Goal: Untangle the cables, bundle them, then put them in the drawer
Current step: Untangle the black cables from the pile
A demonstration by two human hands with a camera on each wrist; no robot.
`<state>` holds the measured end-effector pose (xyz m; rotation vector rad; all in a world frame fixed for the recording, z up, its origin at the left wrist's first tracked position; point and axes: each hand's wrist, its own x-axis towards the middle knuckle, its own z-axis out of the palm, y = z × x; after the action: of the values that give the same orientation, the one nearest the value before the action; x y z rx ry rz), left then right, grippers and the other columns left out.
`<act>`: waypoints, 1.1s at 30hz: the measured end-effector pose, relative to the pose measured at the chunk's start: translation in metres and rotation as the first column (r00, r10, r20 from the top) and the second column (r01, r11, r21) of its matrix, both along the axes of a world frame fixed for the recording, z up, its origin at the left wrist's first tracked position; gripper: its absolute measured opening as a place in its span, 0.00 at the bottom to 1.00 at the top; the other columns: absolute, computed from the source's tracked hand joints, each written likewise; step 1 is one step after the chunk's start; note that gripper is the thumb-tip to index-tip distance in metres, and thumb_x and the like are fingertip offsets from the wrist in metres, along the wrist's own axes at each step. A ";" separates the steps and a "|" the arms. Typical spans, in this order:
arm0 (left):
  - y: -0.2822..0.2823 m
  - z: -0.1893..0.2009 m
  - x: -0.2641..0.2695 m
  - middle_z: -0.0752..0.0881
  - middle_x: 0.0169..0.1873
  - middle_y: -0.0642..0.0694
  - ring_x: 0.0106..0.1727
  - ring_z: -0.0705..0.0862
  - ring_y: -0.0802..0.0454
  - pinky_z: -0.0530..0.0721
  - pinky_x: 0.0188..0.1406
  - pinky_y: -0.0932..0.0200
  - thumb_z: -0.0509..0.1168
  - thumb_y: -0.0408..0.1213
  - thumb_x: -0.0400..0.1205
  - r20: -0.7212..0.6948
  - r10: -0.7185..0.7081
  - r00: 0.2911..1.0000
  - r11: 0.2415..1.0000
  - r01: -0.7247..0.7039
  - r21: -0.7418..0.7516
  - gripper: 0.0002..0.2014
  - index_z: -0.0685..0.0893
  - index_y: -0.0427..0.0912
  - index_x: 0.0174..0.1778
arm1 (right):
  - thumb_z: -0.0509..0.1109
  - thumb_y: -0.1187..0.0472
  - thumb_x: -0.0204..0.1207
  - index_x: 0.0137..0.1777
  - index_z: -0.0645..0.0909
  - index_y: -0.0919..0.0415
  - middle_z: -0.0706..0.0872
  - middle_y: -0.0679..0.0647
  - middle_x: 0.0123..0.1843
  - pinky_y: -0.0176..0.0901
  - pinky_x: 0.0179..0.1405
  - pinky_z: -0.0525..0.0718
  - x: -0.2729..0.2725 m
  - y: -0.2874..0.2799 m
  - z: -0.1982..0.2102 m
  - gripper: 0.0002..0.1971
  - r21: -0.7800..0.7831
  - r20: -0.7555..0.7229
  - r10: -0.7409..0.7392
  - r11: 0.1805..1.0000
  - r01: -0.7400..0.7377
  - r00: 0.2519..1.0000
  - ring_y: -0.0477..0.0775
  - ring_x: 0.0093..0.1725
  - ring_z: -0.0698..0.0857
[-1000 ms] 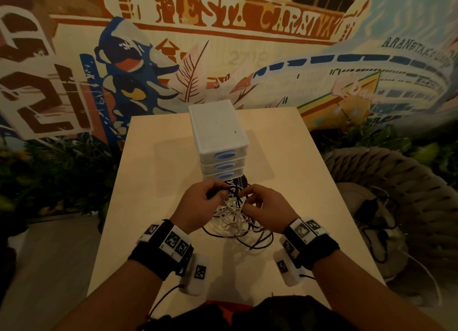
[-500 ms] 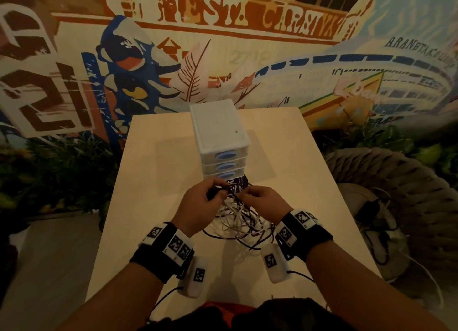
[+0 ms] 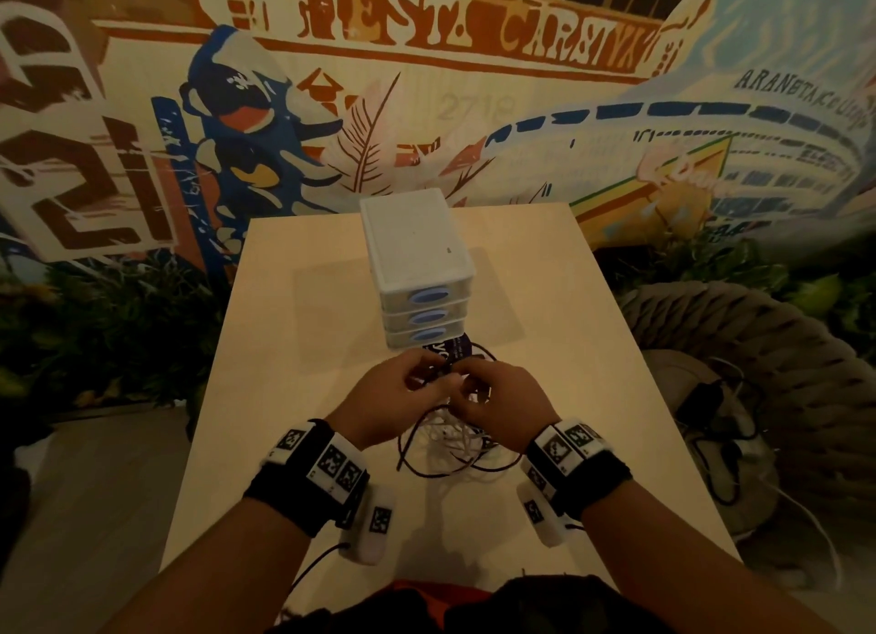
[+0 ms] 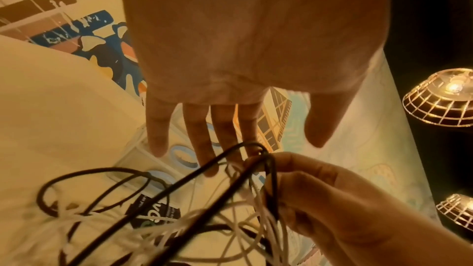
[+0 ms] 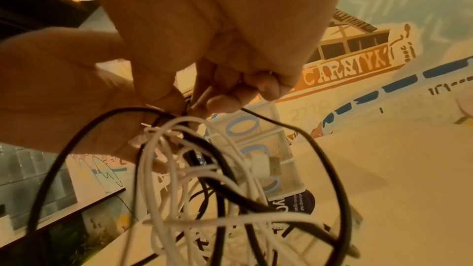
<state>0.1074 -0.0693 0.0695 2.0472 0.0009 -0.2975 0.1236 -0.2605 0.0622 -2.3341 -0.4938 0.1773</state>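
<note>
A tangle of black and white cables (image 3: 450, 444) lies on the pale table (image 3: 294, 349), just in front of a white three-drawer unit (image 3: 417, 254) with blue oval handles; all drawers are closed. Both hands meet over the far side of the tangle. My right hand (image 3: 479, 391) pinches a bunch of cable strands (image 5: 179, 169) between thumb and curled fingers (image 5: 222, 102). My left hand (image 4: 245, 141) has its fingers straight and spread, and a black loop (image 4: 204, 169) crosses them. A white USB plug (image 5: 263, 165) hangs in the bundle.
A dark round printed label (image 3: 450, 349) lies between the drawer unit and the cables. A woven rope seat (image 3: 758, 349) holding a black charger and wires (image 3: 706, 406) stands right of the table. Plants (image 3: 95, 339) fill the left side, with a painted wall behind.
My right hand has moved left and forward to meet the left hand above the tangle. Some strands are now lifted between the two hands.
</note>
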 end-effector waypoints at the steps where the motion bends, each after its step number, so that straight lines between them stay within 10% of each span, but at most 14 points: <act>1: 0.000 -0.002 0.002 0.91 0.47 0.57 0.49 0.89 0.60 0.88 0.50 0.57 0.73 0.52 0.81 0.046 0.017 0.999 0.998 -0.020 0.056 0.12 0.87 0.56 0.59 | 0.74 0.53 0.77 0.58 0.87 0.44 0.82 0.31 0.33 0.28 0.36 0.75 0.000 0.000 0.000 0.10 0.000 -0.002 0.015 1.000 -0.015 1.000 0.35 0.36 0.80; 7: 0.010 -0.007 0.007 0.87 0.36 0.58 0.37 0.85 0.60 0.79 0.35 0.59 0.67 0.46 0.86 0.314 0.188 0.931 0.930 -0.271 0.249 0.02 0.85 0.57 0.49 | 0.76 0.54 0.75 0.50 0.88 0.47 0.84 0.35 0.39 0.37 0.43 0.71 -0.004 -0.009 -0.002 0.05 -0.068 0.009 0.088 0.994 -0.087 0.996 0.42 0.43 0.77; 11: 0.018 -0.011 0.009 0.84 0.46 0.56 0.44 0.85 0.52 0.84 0.40 0.53 0.70 0.47 0.82 0.336 0.214 0.917 0.887 -0.327 0.326 0.11 0.79 0.57 0.59 | 0.74 0.56 0.74 0.55 0.84 0.43 0.83 0.34 0.41 0.38 0.42 0.75 -0.008 -0.014 -0.002 0.11 -0.062 -0.077 0.085 0.994 -0.090 0.993 0.44 0.44 0.79; 14: 0.013 -0.008 0.004 0.78 0.55 0.49 0.53 0.83 0.46 0.86 0.48 0.47 0.73 0.44 0.76 0.452 0.063 0.890 0.877 -0.266 0.399 0.24 0.76 0.54 0.68 | 0.71 0.56 0.77 0.72 0.77 0.36 0.86 0.37 0.47 0.30 0.42 0.75 -0.012 -0.012 -0.001 0.25 -0.076 -0.113 0.109 0.990 -0.118 0.988 0.43 0.46 0.80; 18: -0.005 -0.001 -0.001 0.83 0.62 0.52 0.53 0.84 0.50 0.85 0.51 0.52 0.64 0.38 0.81 0.325 -0.208 0.923 0.889 0.040 0.456 0.28 0.73 0.60 0.78 | 0.69 0.62 0.78 0.71 0.81 0.44 0.88 0.42 0.52 0.35 0.43 0.77 -0.014 -0.010 0.000 0.22 -0.073 -0.062 0.162 0.983 -0.166 0.985 0.45 0.44 0.79; 25: -0.015 0.009 0.005 0.93 0.46 0.53 0.49 0.91 0.61 0.87 0.58 0.58 0.72 0.40 0.84 0.042 -0.018 0.999 1.000 0.018 -0.016 0.19 0.84 0.52 0.72 | 0.73 0.62 0.77 0.54 0.87 0.51 0.89 0.44 0.49 0.22 0.40 0.70 -0.016 -0.015 -0.006 0.08 -0.076 0.008 0.208 0.975 -0.207 0.978 0.32 0.39 0.76; 33: -0.011 0.029 0.009 0.92 0.51 0.39 0.47 0.92 0.53 0.89 0.44 0.63 0.63 0.23 0.87 -0.003 0.113 0.994 0.940 -0.107 -0.325 0.08 0.83 0.36 0.59 | 0.73 0.59 0.74 0.60 0.78 0.44 0.81 0.41 0.52 0.43 0.50 0.84 -0.008 -0.038 -0.027 0.16 0.016 -0.002 -0.036 0.999 0.036 0.999 0.40 0.48 0.81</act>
<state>0.1168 -0.0802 0.0988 1.7141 0.0533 -0.1965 0.1154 -0.2984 0.0348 -2.3257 -0.4501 0.1573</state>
